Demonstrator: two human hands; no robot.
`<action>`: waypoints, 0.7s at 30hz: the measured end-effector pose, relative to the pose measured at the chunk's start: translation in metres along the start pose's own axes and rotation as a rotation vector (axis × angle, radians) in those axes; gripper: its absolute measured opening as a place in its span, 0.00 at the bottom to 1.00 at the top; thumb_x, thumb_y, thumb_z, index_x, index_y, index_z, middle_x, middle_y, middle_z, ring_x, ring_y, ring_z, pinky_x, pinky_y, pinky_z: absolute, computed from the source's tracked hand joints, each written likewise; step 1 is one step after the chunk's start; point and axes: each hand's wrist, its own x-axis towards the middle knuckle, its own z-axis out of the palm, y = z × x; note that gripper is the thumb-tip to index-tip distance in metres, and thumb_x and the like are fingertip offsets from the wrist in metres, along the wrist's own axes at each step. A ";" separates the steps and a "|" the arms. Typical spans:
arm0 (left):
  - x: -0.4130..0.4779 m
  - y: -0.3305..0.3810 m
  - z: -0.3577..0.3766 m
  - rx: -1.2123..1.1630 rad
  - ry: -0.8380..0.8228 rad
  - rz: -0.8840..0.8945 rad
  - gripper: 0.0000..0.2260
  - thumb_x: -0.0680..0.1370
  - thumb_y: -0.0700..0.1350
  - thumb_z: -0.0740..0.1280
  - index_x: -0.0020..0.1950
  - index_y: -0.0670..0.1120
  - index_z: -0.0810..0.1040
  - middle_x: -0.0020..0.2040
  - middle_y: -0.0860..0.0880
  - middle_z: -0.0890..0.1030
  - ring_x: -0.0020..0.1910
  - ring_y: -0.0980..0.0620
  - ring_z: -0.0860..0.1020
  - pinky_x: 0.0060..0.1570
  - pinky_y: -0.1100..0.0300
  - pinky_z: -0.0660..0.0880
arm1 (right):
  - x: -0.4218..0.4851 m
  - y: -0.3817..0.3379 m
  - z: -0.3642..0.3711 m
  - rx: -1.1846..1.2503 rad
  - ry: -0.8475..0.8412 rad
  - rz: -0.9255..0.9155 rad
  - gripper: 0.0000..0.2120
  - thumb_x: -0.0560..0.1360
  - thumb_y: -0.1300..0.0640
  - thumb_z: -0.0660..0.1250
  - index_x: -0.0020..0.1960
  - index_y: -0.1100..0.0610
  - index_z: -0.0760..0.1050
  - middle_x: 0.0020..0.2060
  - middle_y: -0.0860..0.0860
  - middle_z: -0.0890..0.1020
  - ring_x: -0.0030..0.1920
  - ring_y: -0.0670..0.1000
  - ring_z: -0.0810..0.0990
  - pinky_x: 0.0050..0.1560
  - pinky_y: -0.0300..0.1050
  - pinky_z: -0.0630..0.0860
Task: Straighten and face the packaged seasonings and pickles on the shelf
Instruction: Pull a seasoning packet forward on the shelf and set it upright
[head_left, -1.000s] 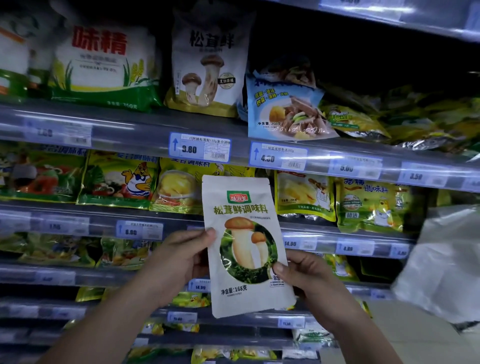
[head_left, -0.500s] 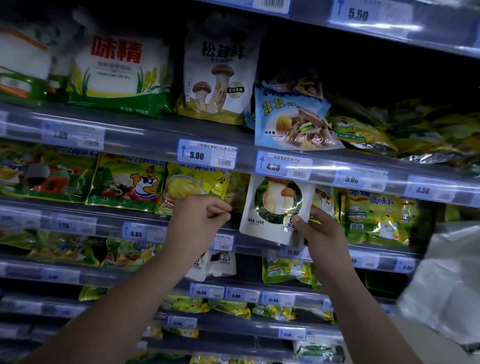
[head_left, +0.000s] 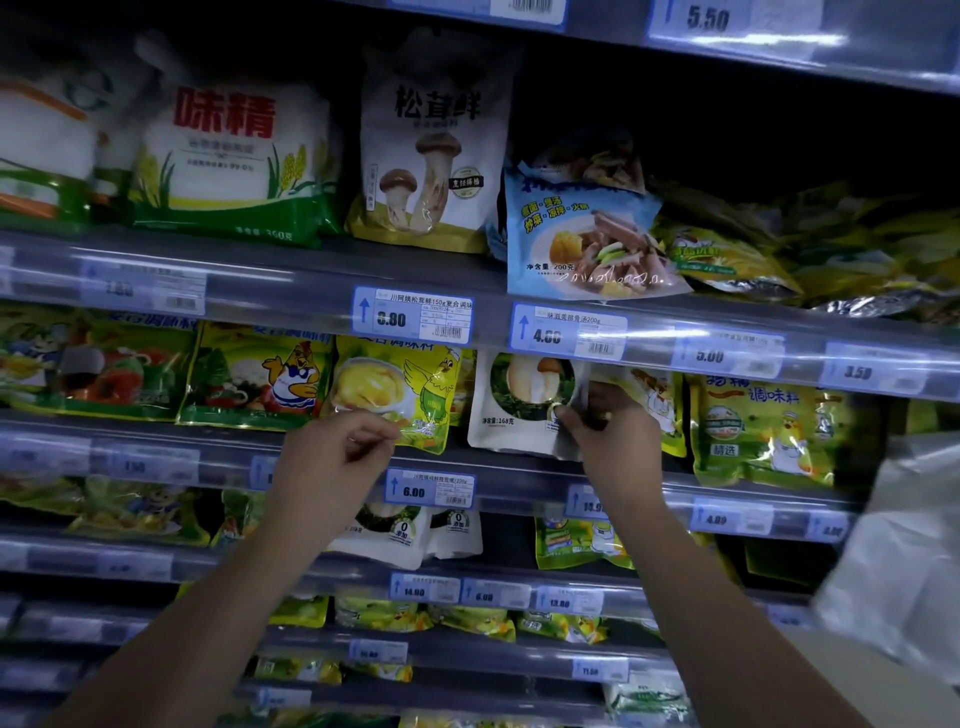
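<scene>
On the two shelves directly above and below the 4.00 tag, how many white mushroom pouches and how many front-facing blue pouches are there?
White mushroom pouches: 2 (upper-shelf pouch; lower pouch, gripped by the right hand)
Blue pouch: 1
Total: 3

Grey tiered shelves (head_left: 260, 280) fill frame, clear front rails catching glare. Blue-edged price labels (head_left: 413, 320) along rails. Lighting dim; upper-right recess near black. Pale floor (head_left: 831, 675) lower right, blurred white plastic sheet (head_left: 904, 561) at right edge.
</scene>
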 end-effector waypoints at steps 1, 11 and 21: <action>0.001 -0.001 -0.006 0.019 0.030 -0.004 0.07 0.76 0.39 0.72 0.46 0.52 0.85 0.40 0.58 0.84 0.39 0.61 0.82 0.42 0.62 0.77 | -0.001 0.000 0.000 -0.069 0.037 -0.007 0.11 0.74 0.52 0.75 0.51 0.57 0.80 0.41 0.51 0.84 0.38 0.53 0.80 0.38 0.41 0.72; 0.024 -0.026 -0.035 0.186 0.142 -0.029 0.12 0.77 0.45 0.71 0.61 0.48 0.78 0.55 0.49 0.82 0.50 0.51 0.80 0.49 0.55 0.76 | -0.026 -0.068 0.038 0.002 -0.008 -0.238 0.08 0.76 0.59 0.69 0.54 0.59 0.79 0.47 0.54 0.82 0.46 0.54 0.81 0.45 0.46 0.78; 0.039 -0.026 -0.035 0.273 0.040 0.011 0.17 0.75 0.52 0.71 0.62 0.46 0.80 0.52 0.49 0.85 0.50 0.47 0.83 0.50 0.51 0.81 | -0.017 -0.111 0.100 0.058 -0.281 0.088 0.28 0.66 0.41 0.79 0.52 0.60 0.73 0.43 0.54 0.82 0.45 0.57 0.82 0.47 0.51 0.80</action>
